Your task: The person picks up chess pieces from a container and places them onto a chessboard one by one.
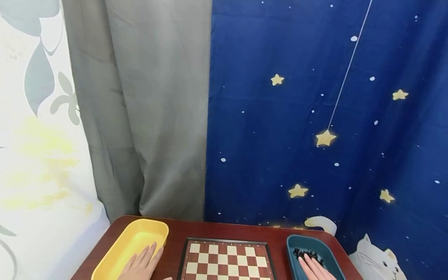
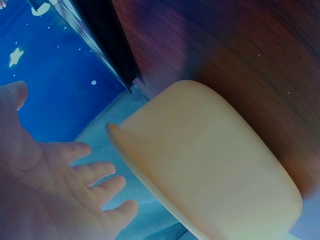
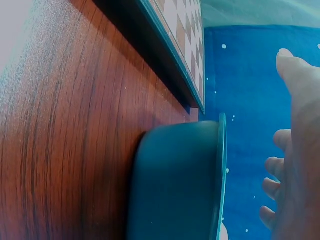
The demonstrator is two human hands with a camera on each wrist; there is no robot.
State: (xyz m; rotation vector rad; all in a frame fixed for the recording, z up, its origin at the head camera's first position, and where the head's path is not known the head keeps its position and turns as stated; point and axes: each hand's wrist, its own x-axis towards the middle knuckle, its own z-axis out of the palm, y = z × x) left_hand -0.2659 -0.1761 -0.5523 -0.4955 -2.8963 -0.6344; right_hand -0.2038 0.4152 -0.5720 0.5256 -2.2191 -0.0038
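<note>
The yellow tray [image 1: 134, 239] lies below the spread fingers of the left hand [image 1: 141, 266]. Black pieces [image 1: 298, 253] inside the blue tray [image 1: 315, 243] lie beneath the right hand [image 1: 317, 271], its fingers slightly parted.

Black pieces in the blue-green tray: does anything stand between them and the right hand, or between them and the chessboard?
Nothing visible separates the right hand from the black pieces below it. Toward the chessboard, the raised board-side wall of the blue-green tray stands in between; nothing else visible does.
</note>
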